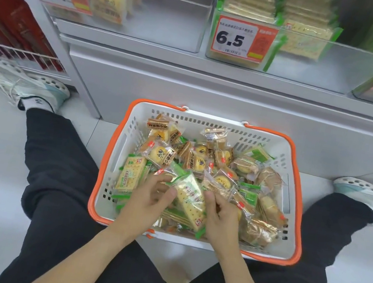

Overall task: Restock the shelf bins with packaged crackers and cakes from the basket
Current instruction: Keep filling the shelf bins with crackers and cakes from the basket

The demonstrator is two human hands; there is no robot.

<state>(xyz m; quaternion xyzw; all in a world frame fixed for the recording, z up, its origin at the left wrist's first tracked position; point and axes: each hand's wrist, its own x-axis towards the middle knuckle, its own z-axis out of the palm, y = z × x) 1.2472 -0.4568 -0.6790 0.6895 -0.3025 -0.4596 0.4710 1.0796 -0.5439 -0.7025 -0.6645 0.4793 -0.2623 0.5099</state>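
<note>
On the left, the clear plastic shelf bin (133,11) holding a few yellow round cakes in clear wrappers carries a price card whose large figures read "8.8"; its small print is too blurred to read. Below, the white plastic basket with orange rim and handles (113,161) sits on the floor between the person's legs, piled with mixed packets. The left hand (148,199) has its fingers curled onto the upper end of a long green-edged clear packet of pale square crackers (192,199), which lies on top of the pile near the basket's front. The right hand (223,211) pinches the same packet's right edge with bent fingers. The film looks slick and the packet long, so a grip at one end could let it tilt and slide back, or drag neighbouring cake packets (161,154) over the rim; a hard squeeze could crack the crackers. The printing on the wrappers is not legible here. To the right, the clear bin stacked with matching green cracker packets (302,47) shows a card reading "6.5", the likely destination; a further card at far right starts with "8".
</note>
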